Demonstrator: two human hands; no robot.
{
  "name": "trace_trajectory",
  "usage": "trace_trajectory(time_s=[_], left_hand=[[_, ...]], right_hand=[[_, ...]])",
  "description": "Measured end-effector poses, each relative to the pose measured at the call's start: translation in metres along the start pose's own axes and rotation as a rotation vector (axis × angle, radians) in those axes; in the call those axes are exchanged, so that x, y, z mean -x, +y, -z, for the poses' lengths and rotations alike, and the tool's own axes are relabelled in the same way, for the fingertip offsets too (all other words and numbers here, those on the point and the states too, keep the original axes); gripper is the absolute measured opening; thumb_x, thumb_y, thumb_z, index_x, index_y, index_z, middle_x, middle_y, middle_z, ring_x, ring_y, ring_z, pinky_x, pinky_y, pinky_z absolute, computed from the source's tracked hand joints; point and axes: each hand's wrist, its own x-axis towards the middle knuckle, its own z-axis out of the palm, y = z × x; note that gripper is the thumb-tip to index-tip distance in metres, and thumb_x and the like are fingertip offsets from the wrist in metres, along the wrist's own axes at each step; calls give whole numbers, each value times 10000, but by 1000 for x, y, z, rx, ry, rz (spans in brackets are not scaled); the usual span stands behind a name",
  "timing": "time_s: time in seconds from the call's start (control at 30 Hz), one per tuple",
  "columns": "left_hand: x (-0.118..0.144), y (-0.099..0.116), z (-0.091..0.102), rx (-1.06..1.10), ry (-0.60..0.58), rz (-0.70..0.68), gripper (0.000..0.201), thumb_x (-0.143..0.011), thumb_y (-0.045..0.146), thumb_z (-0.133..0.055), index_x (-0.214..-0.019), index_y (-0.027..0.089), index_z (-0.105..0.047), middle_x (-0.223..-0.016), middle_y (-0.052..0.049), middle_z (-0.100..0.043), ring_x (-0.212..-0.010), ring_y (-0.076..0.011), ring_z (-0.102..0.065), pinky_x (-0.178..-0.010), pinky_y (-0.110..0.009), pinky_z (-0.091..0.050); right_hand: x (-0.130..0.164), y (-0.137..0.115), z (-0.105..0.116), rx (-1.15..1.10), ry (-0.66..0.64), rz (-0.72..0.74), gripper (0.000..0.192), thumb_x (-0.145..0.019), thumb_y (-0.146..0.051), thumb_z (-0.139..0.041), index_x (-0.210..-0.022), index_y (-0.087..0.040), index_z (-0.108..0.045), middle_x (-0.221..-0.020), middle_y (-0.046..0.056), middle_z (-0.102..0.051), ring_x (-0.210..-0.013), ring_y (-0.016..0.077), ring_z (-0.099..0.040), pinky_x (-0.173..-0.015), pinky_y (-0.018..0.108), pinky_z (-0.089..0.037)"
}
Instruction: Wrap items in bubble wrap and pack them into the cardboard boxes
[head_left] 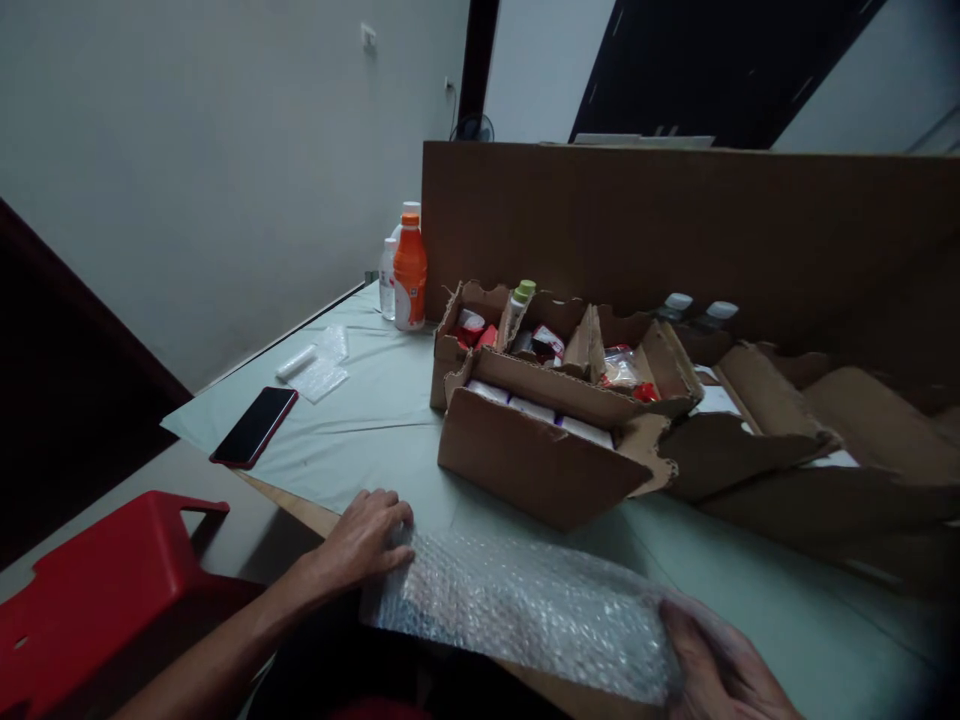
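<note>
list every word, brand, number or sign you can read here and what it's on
No text can be read.
Orange bottle: label marks too small to read.
Clear bottle: label too blurred.
Red-and-white package: any print too small.
Bubble wrap: no readable print.

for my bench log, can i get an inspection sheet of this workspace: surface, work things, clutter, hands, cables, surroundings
Surface: pale green table cover, lightly creased
Work things: bubble wrap sheet, spanning between the hands at the table's near edge
Clutter: phone, small plastic scraps, orange bottle, cardboard bins with packaged goods inside
Hands: left hand holds the sheet's left end, right hand its right end
Cables: one thin cable by the far wall, none seen on the table
Surroundings: red plastic stool at left, tall cardboard panel behind the bins
</note>
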Motion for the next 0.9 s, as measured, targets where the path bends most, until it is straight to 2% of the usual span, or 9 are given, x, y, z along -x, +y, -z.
trace_trajectory(time_s=[0.17,0.33,0.43,0.53,0.6,0.7,0.77,0.83,0.9], left_hand=[[7,2,0,102,-5,55,284,-824,194,-614,-1107,204,-640,-965,-47,-676,-967,-247,-582,-895,-370,-426],[-2,-12,21,439,153,-32,342,-826,232,-546,-1163,219,-607,-861,11,-641,-798,-162,-593,-743,-265,-469],[-16,-17,27,357,202,-33,377,-862,245,-535,-1234,220,-587,-866,14,-648,-757,-145,-605,-717,-248,-488],[-30,-22,19,136,230,47,462,-823,158,-556,-1283,207,-573,-987,-36,-668,-859,-183,-639,-833,-317,-510],[-32,-27,10,67,266,68,486,-815,144,-570,-1299,190,-567,-1121,-95,-654,-1018,-248,-630,-938,-402,-493],[-23,-26,-4,22,421,22,433,-891,213,-550,-1323,195,-545,-1265,-138,-609,-1176,-299,-573,-1019,-466,-465],[-14,-14,-14,6,531,-68,414,-935,229,-506,-1347,196,-521,-1343,-154,-573,-1241,-302,-541,-1056,-479,-452],[-7,7,-26,9,540,-213,449,-945,205,-482,-1394,186,-478,-1444,-168,-511,-1335,-300,-483,-1110,-482,-417],[-5,29,-39,7,458,-361,522,-946,194,-481,-1463,182,-405,-1538,-164,-436,-1432,-296,-395,-1161,-485,-370]], right_hand=[[-7,10,6,29,-4,-26,419,-721,-525,-726,-949,-176,-770,-948,64,-778,-1007,319,-679,-1025,462,-468],[-12,22,13,69,11,-18,471,-746,-567,-702,-1007,-180,-763,-1022,75,-774,-1086,338,-658,-1075,486,-425],[-20,36,10,151,-39,59,485,-764,-597,-659,-982,-177,-761,-999,88,-777,-1025,336,-680,-1001,471,-479],[-28,54,6,326,-126,239,534,-806,-635,-565,-996,-170,-747,-987,116,-771,-945,328,-688,-897,460,-519],[-31,63,7,446,-107,408,611,-853,-649,-491,-1089,-132,-715,-1086,170,-742,-1002,354,-667,-911,499,-505],[-28,62,10,527,16,608,596,-935,-568,-436,-1206,-84,-653,-1240,227,-669,-1143,378,-613,-987,546,-456],[-19,51,4,498,7,701,469,-966,-471,-457,-1199,-113,-651,-1239,200,-674,-1148,342,-618,-1001,521,-457],[-3,36,-17,453,-117,811,335,-977,-369,-482,-1174,-161,-656,-1212,151,-694,-1120,293,-635,-991,481,-471],[17,23,-49,436,-319,935,281,-975,-260,-477,-1187,-196,-649,-1231,114,-694,-1125,257,-637,-976,442,-484]])
